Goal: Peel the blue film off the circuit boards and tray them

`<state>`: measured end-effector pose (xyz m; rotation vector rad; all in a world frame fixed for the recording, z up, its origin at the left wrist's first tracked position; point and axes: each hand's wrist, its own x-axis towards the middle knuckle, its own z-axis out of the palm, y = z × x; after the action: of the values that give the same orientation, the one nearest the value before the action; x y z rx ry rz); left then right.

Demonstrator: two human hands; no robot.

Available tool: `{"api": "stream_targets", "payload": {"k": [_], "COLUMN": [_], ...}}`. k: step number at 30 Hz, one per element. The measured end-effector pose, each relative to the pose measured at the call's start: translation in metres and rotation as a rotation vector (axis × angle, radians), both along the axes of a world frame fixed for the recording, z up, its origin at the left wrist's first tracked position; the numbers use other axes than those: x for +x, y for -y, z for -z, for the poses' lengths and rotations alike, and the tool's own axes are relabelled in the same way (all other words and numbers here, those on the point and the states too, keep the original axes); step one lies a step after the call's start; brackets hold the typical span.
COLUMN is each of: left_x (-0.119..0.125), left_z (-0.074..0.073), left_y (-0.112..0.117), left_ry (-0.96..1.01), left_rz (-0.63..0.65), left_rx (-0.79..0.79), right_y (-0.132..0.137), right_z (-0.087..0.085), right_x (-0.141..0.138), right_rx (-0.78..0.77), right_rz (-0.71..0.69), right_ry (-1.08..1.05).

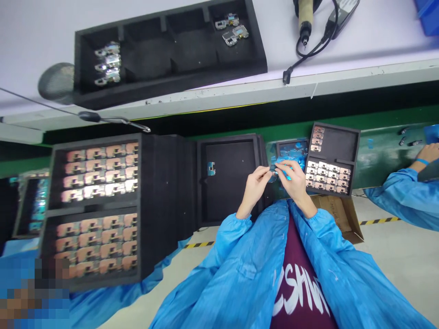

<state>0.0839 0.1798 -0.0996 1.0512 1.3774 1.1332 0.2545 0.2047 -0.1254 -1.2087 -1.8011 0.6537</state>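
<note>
Between my two hands is a small metal part, dark and bluish, partly covered by the fingers. My left hand pinches it from the left, thumb and fingertips together. From the right, the fingertips of my right hand close on the same part. Just behind the hands lies a heap of blue film pieces in a small dark tray. Left of my hands, a black foam tray holds one blue-covered metal part. To the right, a divided black tray carries rows of copper and silver metal parts.
Stacked black trays with many copper-coloured parts stand at the left. On the white shelf ahead sit a long black tray, an electric screwdriver and its cable. A cardboard box is below right. Co-workers' sleeves show at both sides.
</note>
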Motion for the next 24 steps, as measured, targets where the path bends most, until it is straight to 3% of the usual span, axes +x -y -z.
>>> {"api": "stream_targets", "payload": {"k": [8, 12, 15, 18, 20, 24], "left_x": [0.0, -0.001, -0.002, -0.001, 0.0, 0.0], "left_z": [0.004, 0.011, 0.02, 0.035, 0.046, 0.068], "left_y": [0.005, 0.002, -0.001, -0.007, -0.014, -0.037], "left_ry": [0.308, 0.506, 0.609, 0.604, 0.532, 0.255], "left_rz": [0.028, 0.002, -0.047, -0.155, -0.252, -0.389], "left_rx": [-0.198, -0.326, -0.395, -0.419, -0.392, -0.235], "right_y": [0.0, 0.001, 0.006, 0.017, 0.025, 0.023], "right_z": [0.002, 0.002, 0.007, 0.021, 0.036, 0.078], "right_x": [0.014, 0.021, 0.027, 0.029, 0.028, 0.021], "right_rx": [0.208, 0.38, 0.4, 0.321, 0.189, -0.381], "right_rz": [0.004, -0.065, -0.142, -0.2, -0.173, 0.111], "right_ry": [0.211, 0.313, 0.297, 0.233, 0.153, 0.13]}}
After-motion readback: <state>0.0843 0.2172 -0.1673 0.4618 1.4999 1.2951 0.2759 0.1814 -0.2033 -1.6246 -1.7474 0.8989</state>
